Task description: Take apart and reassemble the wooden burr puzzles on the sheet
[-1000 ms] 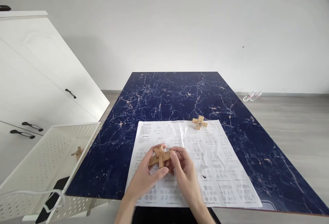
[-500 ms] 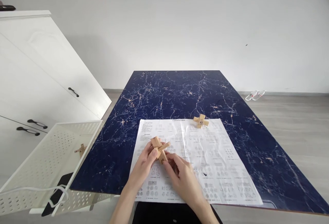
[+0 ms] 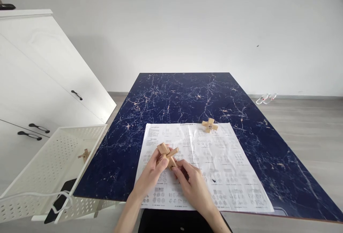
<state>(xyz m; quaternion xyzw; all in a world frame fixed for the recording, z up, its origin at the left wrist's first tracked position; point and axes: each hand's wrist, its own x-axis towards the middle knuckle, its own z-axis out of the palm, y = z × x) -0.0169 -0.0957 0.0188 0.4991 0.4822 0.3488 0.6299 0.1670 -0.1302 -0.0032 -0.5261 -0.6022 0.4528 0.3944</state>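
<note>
Grip on both sides engaged: left hand [image 3: 151, 171] clasps the cross [image 3: 168, 154], thumb over its near face; right hand [image 3: 194, 185] pinches its lower end between thumb and forefinger. Clock set on the cross, 12 toward the wall [image 3: 177, 22].

Cross held above the left half of the sheet [image 3: 230, 176], tilted, one bar pointing to 11, another to 2. Pale wood, several bars.

Progress, as judged: bars already crossed and joined; shape looks lopsided beside the other one, so perhaps only part-way. Fingers cover some joints; cannot tell whether any bar sits loose, nor how much is left.

At 2: lettered cross [image 3: 210, 126], compact, looks whole, no hand on it. Rests at the sheet's far edge, dark mark face up.

Sheet creased, printed with rows of small diagrams, too small to read. Dark speck [image 3: 214, 180] at 4; nature unclear.

Worktop [image 3: 177, 97] beneath, blue with pale veins.

At 9, off the worktop: third cross [image 3: 85, 154] inside a white perforated basket [image 3: 40, 165]. White cable [image 3: 34, 194] at 8. Cabinet [image 3: 40, 65] at 10, dark handles.
</note>
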